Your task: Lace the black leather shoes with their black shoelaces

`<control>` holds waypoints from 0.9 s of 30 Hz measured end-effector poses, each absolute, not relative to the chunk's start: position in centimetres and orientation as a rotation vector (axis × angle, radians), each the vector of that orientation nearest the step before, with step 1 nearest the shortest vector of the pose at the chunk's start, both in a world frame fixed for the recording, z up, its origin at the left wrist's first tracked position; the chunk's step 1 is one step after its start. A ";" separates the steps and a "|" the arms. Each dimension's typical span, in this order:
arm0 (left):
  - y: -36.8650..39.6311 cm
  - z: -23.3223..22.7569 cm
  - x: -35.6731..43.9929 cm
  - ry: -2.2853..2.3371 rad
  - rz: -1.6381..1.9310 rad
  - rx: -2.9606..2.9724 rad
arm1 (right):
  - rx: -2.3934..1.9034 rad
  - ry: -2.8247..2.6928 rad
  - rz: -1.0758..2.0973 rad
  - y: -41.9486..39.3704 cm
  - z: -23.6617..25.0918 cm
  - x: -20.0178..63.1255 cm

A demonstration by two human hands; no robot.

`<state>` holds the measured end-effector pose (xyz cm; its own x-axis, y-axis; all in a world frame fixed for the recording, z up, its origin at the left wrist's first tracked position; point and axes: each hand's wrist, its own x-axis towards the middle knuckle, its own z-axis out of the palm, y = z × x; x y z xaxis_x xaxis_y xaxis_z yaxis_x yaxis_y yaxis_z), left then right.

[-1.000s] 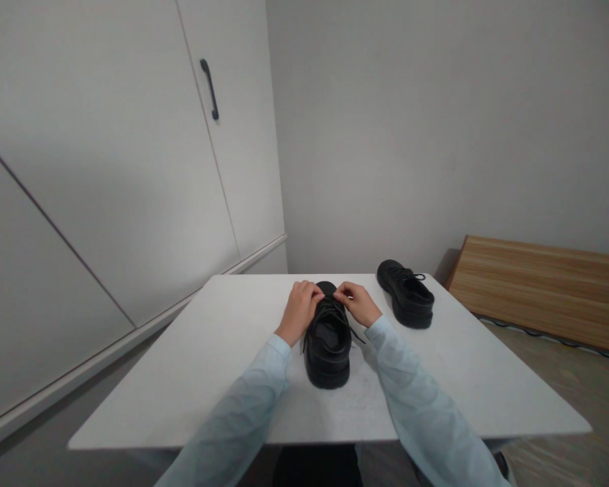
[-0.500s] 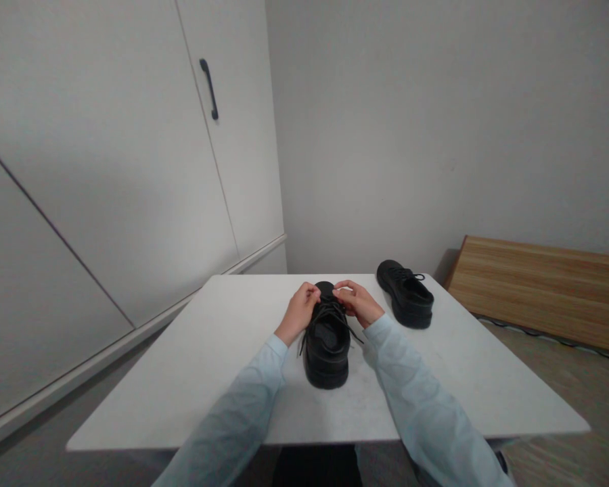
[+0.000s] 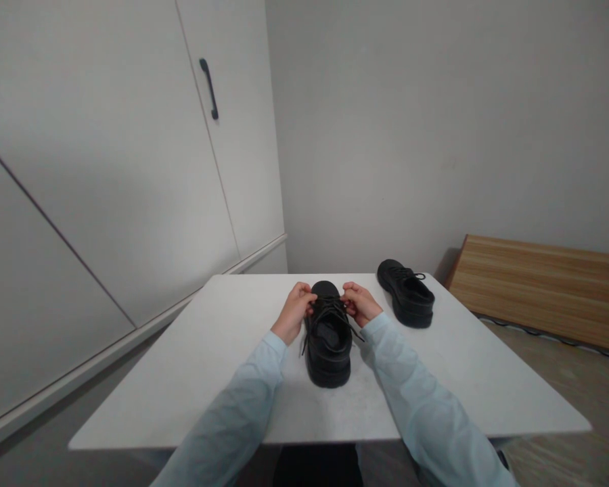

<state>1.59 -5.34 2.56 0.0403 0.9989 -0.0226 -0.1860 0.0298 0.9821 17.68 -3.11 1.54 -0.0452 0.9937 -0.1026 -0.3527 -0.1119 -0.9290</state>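
Observation:
A black lace-up shoe point(image 3: 329, 368) stands on the white table in front of me, its toe pointing away and its heel towards me. Its black shoelace point(image 3: 329, 311) crosses over the tongue, and loose ends hang at both sides. My left hand point(image 3: 297, 310) pinches the shoelace at the left of the lacing, near the toe. On the opposite side, my right hand point(image 3: 360, 304) also has thumb and fingers closed on the lace. Part of the shoe's sides is hidden behind my fingers.
The second black shoe point(image 3: 411, 301), its lace tied, stands at the table's point(image 3: 223, 338) far right corner. A wood-grain panel point(image 3: 543, 284) lies beyond the right edge. White cabinet doors point(image 3: 132, 169) with a dark handle point(image 3: 210, 89) rise on the left, a grey wall behind.
My hands have moved slightly apart to either side of the lacing, and their fingers have closed on the lace. The shoe has shifted a touch to the right in view.

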 end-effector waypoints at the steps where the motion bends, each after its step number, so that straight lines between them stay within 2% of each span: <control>1: -5.3 2.6 1.5 1.060 1.239 1.027 | -1.002 -0.902 1.456 -3.1 1.5 17.7; 20: -4.8 2.4 0.0 1.205 1.065 1.008 | -1.068 -0.913 1.480 -2.9 1.4 18.5; 27: -4.8 2.0 0.2 1.267 1.062 1.397 | -1.141 -0.969 1.506 -3.3 1.9 18.5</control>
